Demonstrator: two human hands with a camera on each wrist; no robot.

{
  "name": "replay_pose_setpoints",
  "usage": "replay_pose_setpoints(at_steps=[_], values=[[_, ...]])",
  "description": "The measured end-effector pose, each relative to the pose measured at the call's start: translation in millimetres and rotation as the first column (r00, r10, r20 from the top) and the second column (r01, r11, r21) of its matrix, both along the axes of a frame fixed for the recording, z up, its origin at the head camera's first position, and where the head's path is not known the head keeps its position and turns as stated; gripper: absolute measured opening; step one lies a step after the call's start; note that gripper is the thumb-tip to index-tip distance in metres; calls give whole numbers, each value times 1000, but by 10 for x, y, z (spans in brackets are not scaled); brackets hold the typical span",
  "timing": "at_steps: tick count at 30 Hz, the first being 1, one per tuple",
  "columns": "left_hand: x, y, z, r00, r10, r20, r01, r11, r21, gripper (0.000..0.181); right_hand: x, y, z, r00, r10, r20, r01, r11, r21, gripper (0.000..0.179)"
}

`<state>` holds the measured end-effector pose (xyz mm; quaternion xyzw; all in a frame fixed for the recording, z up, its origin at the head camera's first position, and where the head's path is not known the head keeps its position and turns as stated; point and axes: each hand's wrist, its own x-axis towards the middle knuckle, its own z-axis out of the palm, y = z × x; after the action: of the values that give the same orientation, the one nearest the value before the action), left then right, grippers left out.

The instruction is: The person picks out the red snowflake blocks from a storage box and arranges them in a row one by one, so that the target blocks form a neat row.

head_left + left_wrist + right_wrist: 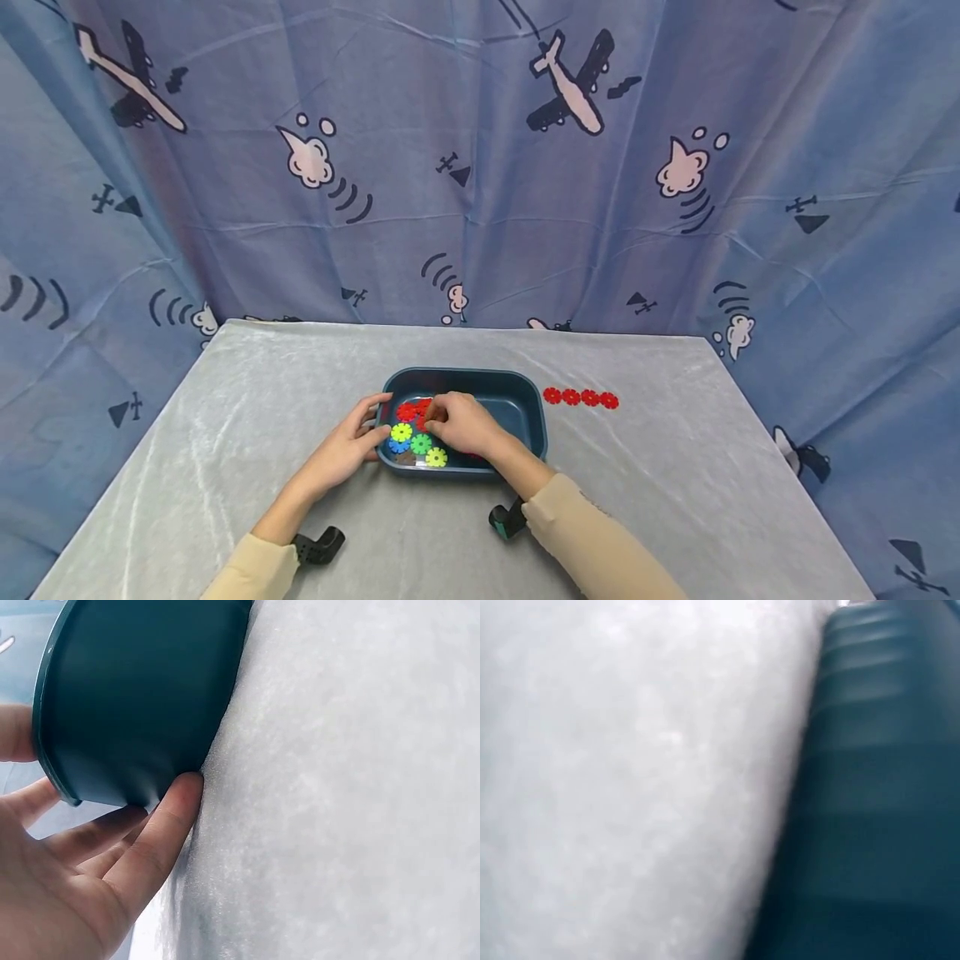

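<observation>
A dark teal tray (517, 417) holds small flower-shaped plastic discs in its left part: red discs (407, 412), a yellow disc (401, 432), a green disc (422, 444) and a blue one partly covered. My left hand (341, 450) grips the tray's left end, with fingers against its outer wall (142, 712) in the left wrist view. Reaching over the front rim, my right hand (465, 425) has thumb and index finger pinched at a red disc among the pile. Its palm and forearm hide part of the tray; the right wrist view shows only the tray's outer side (870, 825) and the cloth.
Several red discs (581, 397) lie in a straight row right of the tray. A pale cloth (675, 467) covers the table. A blue curtain (480, 167) printed with aeroplanes hangs behind it. Black wrist devices (321, 546) sit under both forearms.
</observation>
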<state>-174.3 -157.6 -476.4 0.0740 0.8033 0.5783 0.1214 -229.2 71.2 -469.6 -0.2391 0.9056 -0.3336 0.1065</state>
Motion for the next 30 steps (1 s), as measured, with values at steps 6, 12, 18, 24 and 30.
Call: replay_pose_setpoints(at_steps=[6, 12, 18, 24, 30], values=[[6, 4, -1, 1000, -4, 0, 4, 1000, 6, 52, 1, -33, -22, 1000, 5, -1, -5, 996, 94, 17], [6, 7, -15, 1000, -10, 0, 10, 1000, 15, 52, -15, -25, -40, 1000, -2, 10, 1, 994, 113, 23], [-2, 8, -25, 1000, -6, -4, 6, 1000, -4, 51, -32, -31, -49, 1000, -13, 12, 12, 994, 110, 28], [-7, 0, -12, 1000, -9, -8, 9, 1000, 1, 51, -49, -36, -64, 1000, -7, 20, 5, 993, 117, 24], [-4, -6, -1, 1000, -6, -9, 6, 1000, 2, 51, -61, -22, -58, 999, 5, 33, -9, 995, 96, 19]])
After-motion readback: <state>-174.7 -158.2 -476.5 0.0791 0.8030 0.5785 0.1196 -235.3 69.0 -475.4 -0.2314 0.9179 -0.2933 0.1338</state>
